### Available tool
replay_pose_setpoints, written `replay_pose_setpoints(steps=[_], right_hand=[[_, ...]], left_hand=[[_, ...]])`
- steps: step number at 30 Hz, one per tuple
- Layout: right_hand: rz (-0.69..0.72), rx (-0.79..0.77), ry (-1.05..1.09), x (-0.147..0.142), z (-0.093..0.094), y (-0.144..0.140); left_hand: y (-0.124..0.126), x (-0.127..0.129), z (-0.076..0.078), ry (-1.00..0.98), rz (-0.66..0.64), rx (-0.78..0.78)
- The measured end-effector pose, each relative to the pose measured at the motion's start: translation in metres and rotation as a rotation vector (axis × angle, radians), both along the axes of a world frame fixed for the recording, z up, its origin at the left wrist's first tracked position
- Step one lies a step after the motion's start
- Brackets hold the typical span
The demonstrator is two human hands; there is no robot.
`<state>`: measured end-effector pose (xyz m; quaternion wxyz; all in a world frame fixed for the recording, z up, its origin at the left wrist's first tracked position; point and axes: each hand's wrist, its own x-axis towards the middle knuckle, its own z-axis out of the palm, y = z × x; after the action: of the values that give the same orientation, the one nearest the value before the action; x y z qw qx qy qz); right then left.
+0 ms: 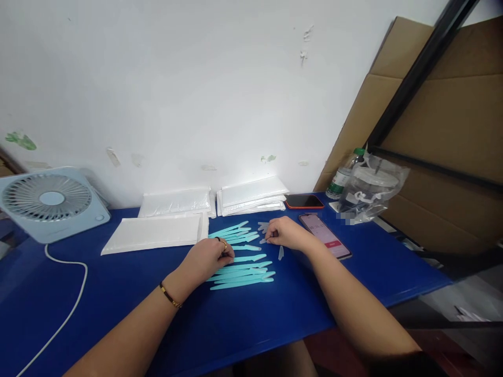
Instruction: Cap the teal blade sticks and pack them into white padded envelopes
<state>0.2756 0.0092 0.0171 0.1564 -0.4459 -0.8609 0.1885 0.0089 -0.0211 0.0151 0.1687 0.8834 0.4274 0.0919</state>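
Nearer the blue tabletop's (pixel 275 314) back edge, fingers bunched closely, grip unclear, the left hand (pixel 210 256) is over slim turquoise plastic sticks (pixel 245 272), the right hand (pixel 285 233) over translucent slips (pixel 281 253).

Blue desk (pixel 129 303) against a white wall (pixel 176 94). Your left hand (pixel 208 257), fingers bent, rests over a row of turquoise sticks (pixel 243 272) mid-desk, between far and near edges; grip unclear. Your right hand (pixel 285 233) has its fingertips at small translucent pieces (pixel 281 253), just beside the sticks; whether one is pinched cannot be told. Along the far edge: white packets (pixel 251 193), then a red-edged phone (pixel 304 201). Lit phone (pixel 326 235) nearer you, beside your right forearm. Far left corner: pale blue fan (pixel 52 199). Far right corner: green-capped bottle (pixel 341 178) beside a bagged cup (pixel 369 188).
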Motion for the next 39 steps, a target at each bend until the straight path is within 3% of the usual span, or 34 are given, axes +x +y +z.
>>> replay_pose_setpoints(steps=[7, 16, 21, 25, 29, 36, 39], right_hand=[[0.133, -0.177, 0.024, 0.006, 0.007, -0.006], [0.109, -0.068, 0.070, -0.025, 0.000, -0.011], [0.109, -0.112, 0.097, 0.003, 0.013, -0.010], [0.102, -0.279, -0.078, 0.026, 0.020, -0.008], [0.059, -0.343, -0.138, 0.022, 0.018, -0.009], [0.035, -0.289, -0.166, 0.017, 0.017, -0.011], [0.027, -0.284, -0.132, 0.018, 0.015, -0.010]], left_hand=[[0.002, -0.004, -0.001, 0.028, 0.029, 0.030], [0.006, -0.003, -0.004, 0.039, 0.088, 0.044], [0.002, -0.004, 0.003, -0.028, 0.111, 0.096], [-0.005, -0.001, 0.005, -0.073, -0.004, -0.068], [-0.007, 0.004, 0.002, -0.058, -0.044, -0.088], [-0.004, 0.001, 0.003, -0.027, -0.020, -0.065], [-0.004, -0.001, 0.003, 0.020, -0.029, 0.025]])
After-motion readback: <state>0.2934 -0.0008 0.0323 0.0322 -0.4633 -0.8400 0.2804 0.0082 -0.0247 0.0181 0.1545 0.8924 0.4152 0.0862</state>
